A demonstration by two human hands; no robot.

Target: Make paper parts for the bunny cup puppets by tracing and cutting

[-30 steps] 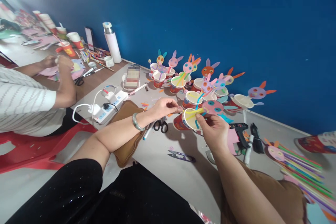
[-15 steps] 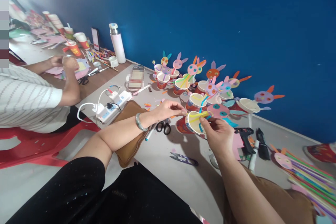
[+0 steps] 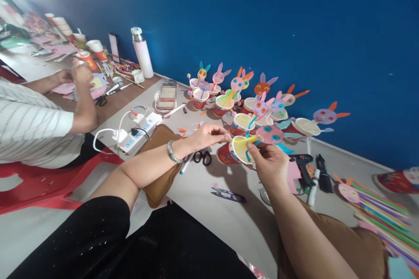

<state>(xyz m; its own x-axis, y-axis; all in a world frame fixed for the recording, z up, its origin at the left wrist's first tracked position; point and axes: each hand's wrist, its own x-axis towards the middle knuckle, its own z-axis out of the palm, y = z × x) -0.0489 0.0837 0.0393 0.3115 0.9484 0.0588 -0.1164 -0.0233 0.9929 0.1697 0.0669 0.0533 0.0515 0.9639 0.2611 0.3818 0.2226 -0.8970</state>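
Observation:
A red printed paper cup with a white inside is held tilted over the table, its mouth towards the right. Yellow strips run inside it to a pink paper rabbit head with blue eyes and blue ears. My right hand grips the cup's rim, thumb by the yellow strips and fingers behind. At the opposite rim, my left hand is closed in a pinch; what lies between its fingertips is too small to tell. Below are purple thread snips and black-handled scissors.
Several finished rabbit cups stand along the blue wall. A power strip and brown cushion lie left; a black glue gun and coloured strips lie right. Another person's hands work at the far left.
The whole view has shifted slightly, so things sit a little further left. Both my hands keep their places on the cup. The other person's hand has risen a little.

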